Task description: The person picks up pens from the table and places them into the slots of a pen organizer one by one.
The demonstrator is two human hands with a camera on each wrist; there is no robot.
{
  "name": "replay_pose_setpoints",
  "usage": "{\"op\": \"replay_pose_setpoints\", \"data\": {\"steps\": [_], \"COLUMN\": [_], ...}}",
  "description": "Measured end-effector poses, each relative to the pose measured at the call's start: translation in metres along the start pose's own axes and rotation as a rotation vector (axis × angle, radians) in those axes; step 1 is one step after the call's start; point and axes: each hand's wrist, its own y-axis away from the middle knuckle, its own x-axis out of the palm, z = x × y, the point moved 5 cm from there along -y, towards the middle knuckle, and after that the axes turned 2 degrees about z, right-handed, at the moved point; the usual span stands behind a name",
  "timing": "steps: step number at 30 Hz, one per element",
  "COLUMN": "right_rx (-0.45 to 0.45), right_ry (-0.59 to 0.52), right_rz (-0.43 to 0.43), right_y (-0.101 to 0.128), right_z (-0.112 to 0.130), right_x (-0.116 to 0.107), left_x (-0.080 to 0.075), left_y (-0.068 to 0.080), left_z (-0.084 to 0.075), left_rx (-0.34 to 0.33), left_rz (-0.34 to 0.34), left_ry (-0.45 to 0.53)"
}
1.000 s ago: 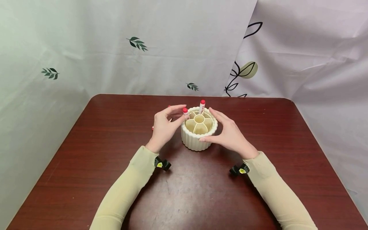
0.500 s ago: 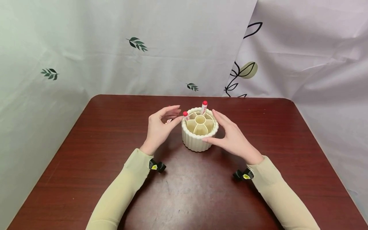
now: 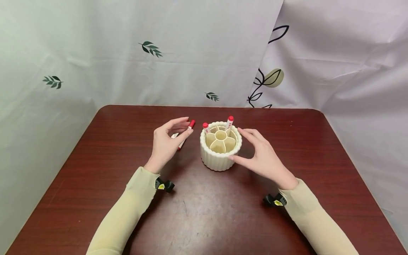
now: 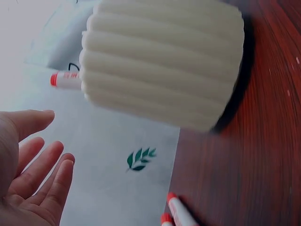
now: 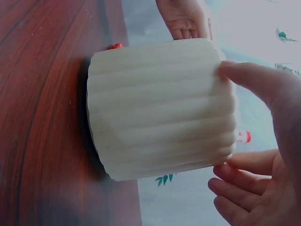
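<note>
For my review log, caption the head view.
Right hand grips a cream holder with two red-capped markers; left hand empty.

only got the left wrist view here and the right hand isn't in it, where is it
Observer: The right hand is at the cream, ribbed, round holder, touching it near the top with thumb and finger.
Operator: ok, is the inside of that one open space or divided
Observer: Divided: petal-shaped compartments ring a round centre.
Operator: i see one red-and-white cylindrical marker poking out the top, any more in there
Observer: Yes, the head view shows two, each in its own compartment.
</note>
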Motion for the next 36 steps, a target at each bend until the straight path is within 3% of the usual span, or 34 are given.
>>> {"op": "replay_pose_setpoints", "data": {"steps": [8,14,18,27,36], "right_rx": [0.025,0.045,0.068,0.018,0.006], "right_ry": [-0.096,-0.217,-0.223,-0.22,-0.247], "right_rz": [0.033,0.081,0.08,0.126,0.119], "right_y": [-0.01,-0.021,-0.026,-0.042,-0.043], "right_z": [-0.005,-0.02,-0.027,-0.022,-0.025], "right_x": [0.008,0.014,0.013,0.012,0.023], "left_x": [-0.018,-0.024,-0.026,-0.03,-0.038], "left_y": [0.001,0.0,0.001,0.0,-0.005], "left_z": [-0.02,-0.012,-0.016,-0.013,0.03], "left_rx": [-0.004,-0.029,-0.038,-0.05,-0.073], "left_rz": [-0.026,-0.032,-0.029,-0.034,-0.023], "left_ry": [-0.058,-0.075,-0.085,-0.1,-0.146]}}
